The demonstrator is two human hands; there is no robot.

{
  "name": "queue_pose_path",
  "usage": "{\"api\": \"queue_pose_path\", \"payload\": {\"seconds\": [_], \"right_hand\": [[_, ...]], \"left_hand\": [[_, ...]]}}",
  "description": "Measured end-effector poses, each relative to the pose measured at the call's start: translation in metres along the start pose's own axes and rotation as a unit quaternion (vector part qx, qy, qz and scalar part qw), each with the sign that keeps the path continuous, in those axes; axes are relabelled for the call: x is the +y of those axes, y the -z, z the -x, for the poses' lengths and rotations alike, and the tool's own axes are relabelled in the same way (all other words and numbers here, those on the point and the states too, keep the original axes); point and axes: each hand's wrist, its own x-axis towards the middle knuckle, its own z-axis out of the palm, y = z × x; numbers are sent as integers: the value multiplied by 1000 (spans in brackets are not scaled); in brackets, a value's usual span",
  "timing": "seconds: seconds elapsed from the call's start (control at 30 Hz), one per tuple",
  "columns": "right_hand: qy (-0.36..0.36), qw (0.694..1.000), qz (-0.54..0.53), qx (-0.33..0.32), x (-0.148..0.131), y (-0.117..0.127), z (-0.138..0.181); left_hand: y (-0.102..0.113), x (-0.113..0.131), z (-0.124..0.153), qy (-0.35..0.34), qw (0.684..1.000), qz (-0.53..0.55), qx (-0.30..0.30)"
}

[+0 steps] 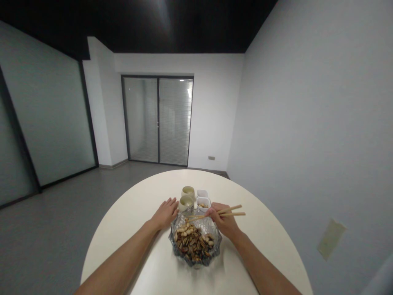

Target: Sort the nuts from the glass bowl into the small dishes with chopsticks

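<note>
In the head view, the right hand (223,219) is holding wooden chopsticks (231,211) between its bent fingers, their tips pointing over the glass bowl (218,241), where mixed nuts and seeds (193,244) are lying. The left hand (166,213) is resting flat on the table (260,229), its fingers extending just beside the nearer greenish cup (186,203).

A person's bare left forearm (123,256), at seven o'clock, and bare right forearm (262,262), at five, taper to slim wrists (153,224), uncovered left hand (166,212) and right hand (226,221).
</note>
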Motion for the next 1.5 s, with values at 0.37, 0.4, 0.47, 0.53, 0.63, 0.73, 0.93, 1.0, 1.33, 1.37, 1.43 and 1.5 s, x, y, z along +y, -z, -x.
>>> {"api": "queue_pose_path", "payload": {"seconds": [0.37,0.4,0.47,0.53,0.63,0.73,0.93,1.0,1.33,1.37,1.43,1.5], "right_hand": [[112,981,122,-102,-7,4,1],[120,979,127,-105,-8,4,1],[123,979,128,-102,-10,4,0],[113,983,116,-88,-10,4,0],[80,992,86,-41,-10,8,0],[40,998,51,26,-8,16,-1],[-41,991,40,120,8,34,-5],[-58,988,43,136,15,37,-4],[-70,989,46,123,20,37,-6],[-68,989,49,118,20,37,-6],[-67,989,59,115,20,36,-6],[-69,988,69,122,20,37,-6]], "left_hand": [[-1,-1,1,-8,1000,1,15],[-2,-1,1,-8,1000,4,16],[-2,-2,1,-7,1000,8,16],[-2,-2,1,-7,1000,6,12],[-1,-2,2,-2,1000,-2,4],[1,0,3,1,1000,-1,0],[4,1,4,1,1000,7,-2],[4,1,4,1,1000,10,0],[1,-2,1,-2,1000,-16,-2],[1,-2,1,-2,1000,-16,-2],[1,-2,1,-2,1000,-15,0],[2,-2,2,-1,1000,-11,3]]}}
